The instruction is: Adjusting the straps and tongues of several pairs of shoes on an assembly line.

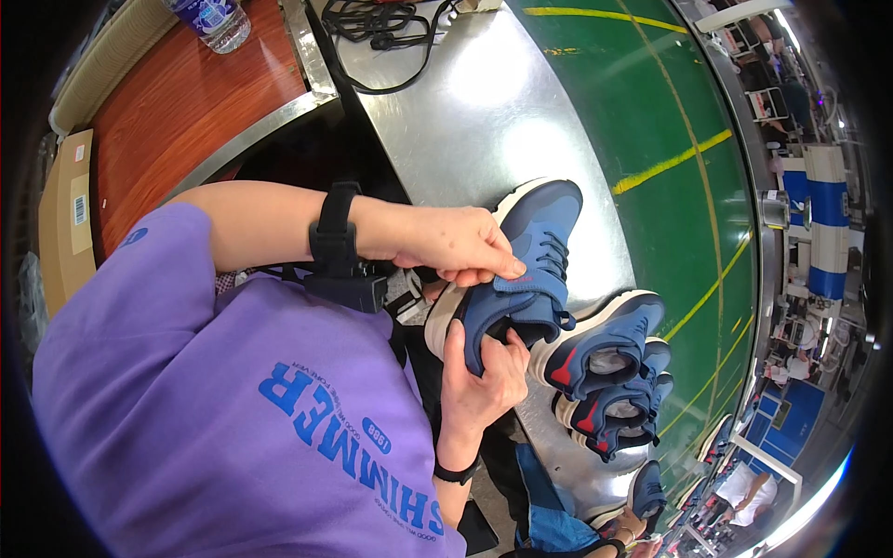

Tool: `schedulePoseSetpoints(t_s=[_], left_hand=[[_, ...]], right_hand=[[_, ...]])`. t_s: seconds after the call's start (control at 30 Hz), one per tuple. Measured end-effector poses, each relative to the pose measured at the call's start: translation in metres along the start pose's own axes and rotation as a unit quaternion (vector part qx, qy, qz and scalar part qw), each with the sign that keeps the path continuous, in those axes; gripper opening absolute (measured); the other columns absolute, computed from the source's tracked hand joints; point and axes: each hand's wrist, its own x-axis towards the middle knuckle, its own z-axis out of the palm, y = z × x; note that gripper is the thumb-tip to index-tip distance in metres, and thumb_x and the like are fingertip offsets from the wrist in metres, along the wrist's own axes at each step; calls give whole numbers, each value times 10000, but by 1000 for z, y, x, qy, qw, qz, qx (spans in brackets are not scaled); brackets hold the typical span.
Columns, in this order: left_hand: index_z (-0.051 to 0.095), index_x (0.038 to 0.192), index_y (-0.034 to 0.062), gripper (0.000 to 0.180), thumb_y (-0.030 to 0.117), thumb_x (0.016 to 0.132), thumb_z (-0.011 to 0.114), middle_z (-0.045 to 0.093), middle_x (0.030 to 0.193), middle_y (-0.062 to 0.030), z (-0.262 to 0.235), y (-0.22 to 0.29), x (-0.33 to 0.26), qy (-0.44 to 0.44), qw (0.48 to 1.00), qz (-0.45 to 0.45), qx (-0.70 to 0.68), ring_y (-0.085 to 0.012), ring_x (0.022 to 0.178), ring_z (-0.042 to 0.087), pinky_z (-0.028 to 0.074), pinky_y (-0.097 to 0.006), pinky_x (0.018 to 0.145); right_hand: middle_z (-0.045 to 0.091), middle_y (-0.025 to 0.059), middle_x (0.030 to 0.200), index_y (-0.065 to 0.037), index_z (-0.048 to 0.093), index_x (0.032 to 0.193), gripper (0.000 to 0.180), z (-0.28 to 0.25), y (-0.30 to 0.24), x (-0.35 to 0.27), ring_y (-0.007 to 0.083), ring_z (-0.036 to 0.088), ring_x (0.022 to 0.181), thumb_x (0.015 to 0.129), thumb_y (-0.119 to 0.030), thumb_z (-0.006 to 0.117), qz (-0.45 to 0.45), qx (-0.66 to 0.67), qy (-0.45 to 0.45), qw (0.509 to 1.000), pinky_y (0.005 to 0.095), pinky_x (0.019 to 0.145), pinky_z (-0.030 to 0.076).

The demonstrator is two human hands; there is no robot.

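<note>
A blue sneaker (544, 219) with a white sole and dark laces is held tilted in front of my body. My left hand (456, 244) pinches its wide blue strap (530, 286) between thumb and fingers, close to small red lettering. My right hand (488, 377) grips the shoe by the collar, the thumb on the outside and fingers reaching into the opening. Part of the heel is hidden behind my hands. Beside it on the metal bench (446, 121) stand several matching sneakers (600, 358) with red heel patches and pale stuffing inside.
A green belt (660, 186) with yellow lines runs beyond the bench. Black cables (381, 37) lie at the far end. On the left are a red-brown tabletop (214, 84), a water bottle (219, 23) and a cardboard box (70, 219). Another person's hand (633, 525) touches a shoe at the lower right.
</note>
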Motion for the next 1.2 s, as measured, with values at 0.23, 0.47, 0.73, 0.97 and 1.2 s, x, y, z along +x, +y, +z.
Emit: schedulePoseSetpoints(t_s=[0.23,0.47,0.73,0.97,1.2], left_hand=[[547,597,24,562,461,951,546,372,539,24,10,-14,-15,114,970,79,200,-72,532,343,301,-281,474],[559,802,45,306,315,932,621,463,652,34,-2,-34,-20,202,947,169,182,-63,602,415,373,-240,555],[652,1052,78,394,175,687,763,566,857,-49,20,6,0,209,654,550,476,-229,737,560,463,-332,623],[571,776,61,148,155,671,614,477,747,-28,24,26,-6,68,572,561,595,-186,732,536,482,-280,645],[597,1175,30,461,143,751,739,599,1048,-115,26,9,-22,201,696,519,454,-263,890,586,484,-361,782]], right_hand=[[506,121,545,-26,522,592,296,7,-16,6,293,535,539,701,-118,781,-51,-57,-10,997,398,734,513],[501,113,535,-57,468,568,344,15,-25,11,287,550,563,720,-140,766,-60,-127,-47,989,381,707,502],[569,116,599,-9,602,694,209,18,-26,15,283,584,616,637,-109,777,-69,-123,-33,989,382,706,497],[587,115,627,-7,624,733,175,21,-23,16,276,593,655,664,-95,759,-124,-124,-16,984,373,680,485],[563,119,605,-11,609,714,167,14,-26,7,278,585,639,675,-84,754,-38,-112,-28,993,379,699,494]])
